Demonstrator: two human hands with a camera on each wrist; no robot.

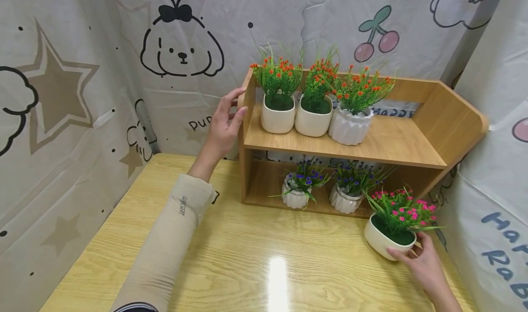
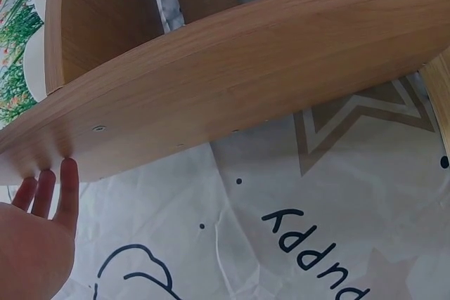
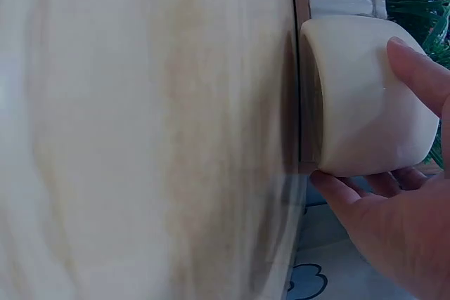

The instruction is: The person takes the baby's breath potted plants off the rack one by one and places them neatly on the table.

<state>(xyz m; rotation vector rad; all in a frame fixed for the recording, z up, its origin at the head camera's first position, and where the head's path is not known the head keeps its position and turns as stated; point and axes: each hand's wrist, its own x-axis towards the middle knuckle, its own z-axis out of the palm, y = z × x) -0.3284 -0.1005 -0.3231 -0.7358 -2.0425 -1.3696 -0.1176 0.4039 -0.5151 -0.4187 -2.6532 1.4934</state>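
Observation:
My left hand (image 1: 224,125) rests against the left side panel of a two-tier wooden shelf (image 1: 412,145); in the left wrist view its straight fingers (image 2: 68,198) touch the panel's outer face. Near the shelf's lower right front, my right hand (image 1: 426,262) grips a cream oval flowerpot (image 1: 381,242) with pink artificial flowers. The thumb lies along one side and the fingers round another, as the right wrist view shows with the pot (image 3: 369,103). This pot is tilted. Whether its base touches anything is unclear.
On the upper tier, two smooth cream pots (image 1: 278,119) and a fluted white pot (image 1: 349,128) hold orange flowers. Below stand two fluted pots (image 1: 296,197) with purple flowers. The shelf sits on a yellow wooden table (image 1: 231,257). Printed curtains (image 1: 264,9) enclose the back and sides.

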